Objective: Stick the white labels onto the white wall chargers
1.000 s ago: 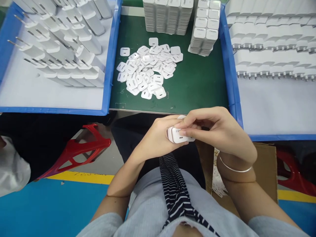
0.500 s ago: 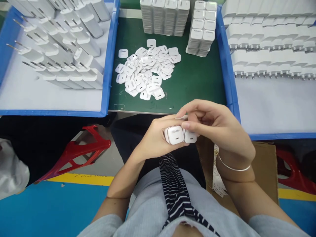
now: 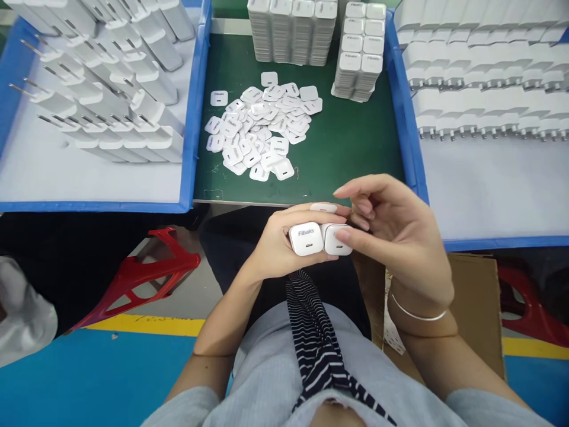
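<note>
A green-topped table [image 3: 364, 148] carries a loose heap of flat, white, rounded-square plastic caps [image 3: 262, 127]; a blue-rimmed tray [image 3: 189, 178] of white pronged plugs [image 3: 166, 145] stands left of the heap, and a second blue-rimmed tray [image 3: 414, 160] stands to its right. On my side of the heap, slightly to its right, my left hand [image 3: 280, 240] is curled around two white plastic blocks [image 3: 306, 239] side by side, slotted ends up, probably to make both faces reachable. A single white cap [image 3: 323, 207] sits between its fingers, perhaps parked there for convenience. My right hand [image 3: 395, 231] is loosely spread, thumb resting on one block, likely steadying it.
</note>
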### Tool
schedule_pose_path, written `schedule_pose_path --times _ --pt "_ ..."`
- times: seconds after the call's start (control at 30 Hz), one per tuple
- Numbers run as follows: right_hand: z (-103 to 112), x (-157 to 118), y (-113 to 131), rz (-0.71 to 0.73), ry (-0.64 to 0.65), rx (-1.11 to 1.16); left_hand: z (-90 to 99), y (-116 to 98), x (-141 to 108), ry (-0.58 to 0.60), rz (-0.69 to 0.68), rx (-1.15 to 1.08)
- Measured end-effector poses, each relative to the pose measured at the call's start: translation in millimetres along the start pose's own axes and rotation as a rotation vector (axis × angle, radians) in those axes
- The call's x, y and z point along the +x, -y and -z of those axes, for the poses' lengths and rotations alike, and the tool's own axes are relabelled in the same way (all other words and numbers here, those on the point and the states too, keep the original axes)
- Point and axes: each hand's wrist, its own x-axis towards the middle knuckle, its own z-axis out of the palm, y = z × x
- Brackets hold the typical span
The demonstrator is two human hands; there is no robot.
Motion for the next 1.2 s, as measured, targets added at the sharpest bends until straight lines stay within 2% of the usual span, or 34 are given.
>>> schedule_pose_path --times 0.23,0.4,0.53,0.63,0.83,0.93,1.07,1.13,1.2 --pt "-6.4 -1.7 -7.5 0.033 0.114 0.008 -3.6 2.4 -2.0 -0.065 -0.020 0.055" --pt "-9.6 4.4 -16.8 -0.049 0.184 0.145 -4.2 4.9 -7.9 -0.067 -0.054 0.178" --pt "-16.9 4.8 -22.1 -0.060 0.162 0.183 -2.7 -2.5 -14.9 -0.065 -0.087 0.313" --pt "-19.2 1.4 -22.7 -0.075 0.218 0.156 -5.1 -9.8 -18.7 -0.038 -0.078 0.357" --pt "-9.5 -3.1 -22.6 -0.086 0.246 0.101 -14.6 -16.7 -20.8 -0.057 -0.026 0.354" --pt "-1.1 -0.9 -25.2 -0.090 0.275 0.243 3.1 -33.0 -28.3 -0.094 0.008 0.492" --pt "5.1 2.5 -32.3 -0.092 0.190 0.387 51.1 -83.5 -32.5 -0.196 0.150 1.022" --pt "4.1 2.8 -36.1 -0.128 0.228 0.459 75.5 -108.3 -22.6 -0.168 0.379 1.408" --pt "0.9 1.9 -39.0 -0.157 0.320 0.518 95.8 -120.8 -5.6 -0.082 0.690 1.710"
